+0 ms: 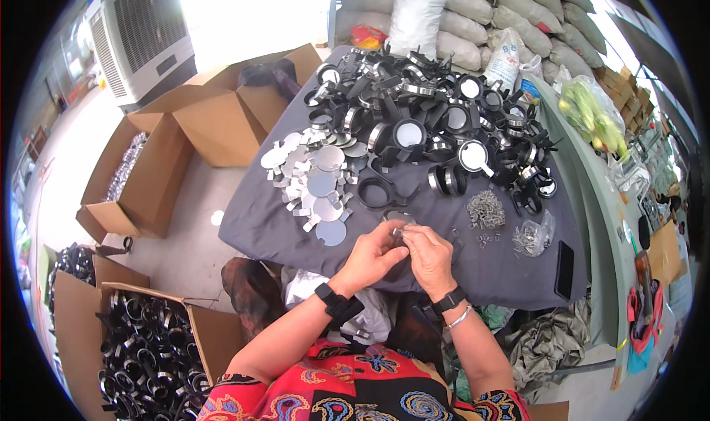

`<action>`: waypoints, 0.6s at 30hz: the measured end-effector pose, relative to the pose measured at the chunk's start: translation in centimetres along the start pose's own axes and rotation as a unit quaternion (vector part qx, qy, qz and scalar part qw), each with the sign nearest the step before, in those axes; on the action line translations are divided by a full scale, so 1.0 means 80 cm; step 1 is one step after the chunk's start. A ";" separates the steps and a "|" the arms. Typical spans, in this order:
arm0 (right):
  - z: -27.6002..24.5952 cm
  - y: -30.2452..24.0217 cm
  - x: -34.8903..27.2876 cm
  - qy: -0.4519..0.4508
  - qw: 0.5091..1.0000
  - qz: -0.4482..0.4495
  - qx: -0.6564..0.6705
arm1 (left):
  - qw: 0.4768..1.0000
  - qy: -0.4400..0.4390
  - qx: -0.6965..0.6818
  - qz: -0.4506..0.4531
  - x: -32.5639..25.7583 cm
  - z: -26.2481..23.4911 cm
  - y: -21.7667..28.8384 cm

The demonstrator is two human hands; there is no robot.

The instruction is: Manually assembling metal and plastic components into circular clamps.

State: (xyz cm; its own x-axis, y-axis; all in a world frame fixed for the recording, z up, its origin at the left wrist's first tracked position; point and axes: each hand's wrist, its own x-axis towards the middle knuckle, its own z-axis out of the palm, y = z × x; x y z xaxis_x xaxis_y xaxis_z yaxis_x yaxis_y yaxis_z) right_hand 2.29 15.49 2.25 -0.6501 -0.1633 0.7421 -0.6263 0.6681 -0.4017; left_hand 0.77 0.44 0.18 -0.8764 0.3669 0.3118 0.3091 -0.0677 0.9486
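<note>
On our left we had an open carton (214, 340) full of black ringed parts (151, 347), and beyond it another carton (164, 173) holding silvery pieces (127, 166). On the grey cloth (262, 229), loose round discs (319, 184) lay overlapping, some with small tabs, and behind and to their right spread a heap of black ring fittings (410, 90).

Our left hand (372, 257) came in with its index finger and thumb bent toward the near edge of a round metal disc (399, 217), gripping it closely with little gap. The disc sat at the near side of the cloth, just beyond our fingertips, partly hidden by them. Our right hand (430, 257) met the left there, fingers drawn together in a pinch around a small bright bit at that edge; we could not tell which hand bore more of the disc.

We judged the disc light, thin and stiff, likely slippery on its smooth face and apt to bend at a tab, so the rim or the tab's root seemed the best hold.

Farther right lay small metal clips (486, 210), a clear bag (546, 229) of thin metal pieces, and a dark phone-like slab (565, 269).
</note>
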 end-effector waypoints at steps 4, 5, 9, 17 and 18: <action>-0.001 0.005 0.002 -0.009 1.000 -0.003 0.024 | 0.996 -0.019 -0.060 -0.067 0.002 -0.001 0.012; -0.001 0.006 0.002 -0.011 1.000 -0.005 0.027 | 0.995 -0.017 -0.067 -0.070 0.003 -0.001 0.011; 0.002 0.011 0.002 -0.010 1.000 -0.003 0.029 | 0.995 -0.023 -0.065 -0.065 0.008 -0.003 0.001; 0.001 0.001 0.009 -0.033 0.999 -0.004 0.022 | 0.995 -0.015 -0.055 -0.079 -0.001 -0.005 -0.005; -0.002 0.001 0.007 -0.034 0.999 0.011 0.026 | 0.996 -0.020 -0.051 -0.071 0.000 -0.002 -0.006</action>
State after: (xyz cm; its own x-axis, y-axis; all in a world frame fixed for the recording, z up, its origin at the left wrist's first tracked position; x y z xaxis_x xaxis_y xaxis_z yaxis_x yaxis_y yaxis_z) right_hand 1.94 15.62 2.72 -0.6909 -0.1983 0.6952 -0.6315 0.6336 -0.4469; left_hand 0.58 0.35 -0.31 -0.8925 0.4166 0.1729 0.1419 -0.1045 0.9843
